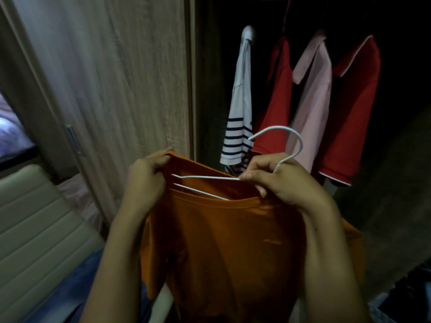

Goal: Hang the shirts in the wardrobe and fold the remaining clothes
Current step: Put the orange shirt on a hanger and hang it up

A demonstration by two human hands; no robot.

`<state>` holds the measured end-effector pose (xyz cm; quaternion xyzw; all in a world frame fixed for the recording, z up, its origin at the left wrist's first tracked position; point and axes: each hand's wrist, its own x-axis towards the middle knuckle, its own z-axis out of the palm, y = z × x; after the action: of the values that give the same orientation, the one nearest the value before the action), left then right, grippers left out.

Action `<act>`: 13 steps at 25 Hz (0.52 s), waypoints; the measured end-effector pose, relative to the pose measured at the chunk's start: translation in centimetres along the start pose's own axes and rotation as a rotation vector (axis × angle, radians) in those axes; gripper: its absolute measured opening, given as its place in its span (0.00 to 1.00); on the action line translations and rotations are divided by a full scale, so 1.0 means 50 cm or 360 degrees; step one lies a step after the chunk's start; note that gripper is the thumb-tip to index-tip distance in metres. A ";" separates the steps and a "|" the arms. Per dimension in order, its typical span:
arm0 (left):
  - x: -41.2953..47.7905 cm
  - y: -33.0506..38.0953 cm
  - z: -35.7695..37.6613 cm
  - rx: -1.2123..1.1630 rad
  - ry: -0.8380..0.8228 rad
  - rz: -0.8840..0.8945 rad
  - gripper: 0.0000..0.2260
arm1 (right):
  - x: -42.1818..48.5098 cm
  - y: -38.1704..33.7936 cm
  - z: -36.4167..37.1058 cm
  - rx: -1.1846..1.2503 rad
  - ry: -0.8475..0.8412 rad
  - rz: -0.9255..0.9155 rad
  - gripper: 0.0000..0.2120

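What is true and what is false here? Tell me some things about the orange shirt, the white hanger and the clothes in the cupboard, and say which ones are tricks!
1. The right hand grips the thin white wire hanger just below its hook. True.
2. The orange T-shirt already hangs inside the wood-grain wardrobe. False: both hands hold it up in front of the wardrobe.
3. The left hand grips the T-shirt's neck edge. True.
4. Every garment hanging in the wardrobe is blue. False: a white shirt with navy stripes, a red shirt, a pale pink shirt and a second red shirt hang there.
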<state>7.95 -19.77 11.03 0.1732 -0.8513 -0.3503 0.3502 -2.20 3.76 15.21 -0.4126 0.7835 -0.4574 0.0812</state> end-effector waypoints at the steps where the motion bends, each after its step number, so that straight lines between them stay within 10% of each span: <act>1: -0.003 0.019 0.014 0.0057 -0.0061 0.0065 0.21 | 0.007 -0.005 0.007 0.0004 0.0024 -0.0025 0.08; 13: 0.013 -0.020 0.006 -0.0021 -0.0694 0.0145 0.13 | 0.020 0.024 0.012 0.0158 0.0403 0.0078 0.12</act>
<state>7.33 -20.64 10.46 0.0525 -0.9114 -0.3689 0.1743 -3.23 2.94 14.20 -0.3278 0.7737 -0.5420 0.0131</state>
